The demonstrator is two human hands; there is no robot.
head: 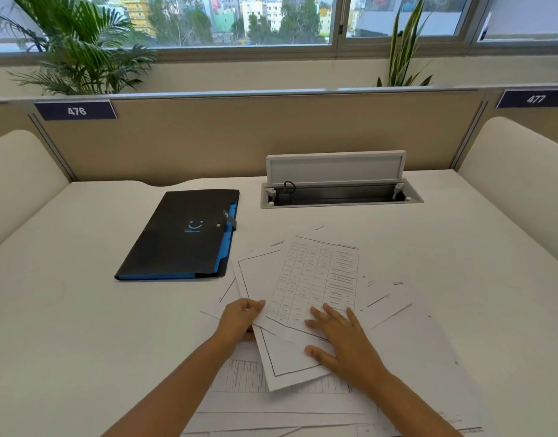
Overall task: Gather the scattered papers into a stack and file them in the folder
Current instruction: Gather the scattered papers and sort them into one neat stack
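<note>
Several white printed papers (315, 279) lie fanned out and overlapping on the white desk (66, 310), from its middle to the near edge. The top sheet carries a table of text. My left hand (240, 316) pinches the left edge of the top sheets, thumb over and fingers under. My right hand (340, 335) lies flat with spread fingers on the lower part of the same sheets. A black folder (183, 238) with blue inner dividers and a strap closure lies shut on the desk, to the left of and behind the papers.
An open cable box (340, 193) with a raised lid is set into the desk behind the papers. A beige partition (240, 137) closes off the back, cream panels stand at both sides, and plants stand by the window beyond.
</note>
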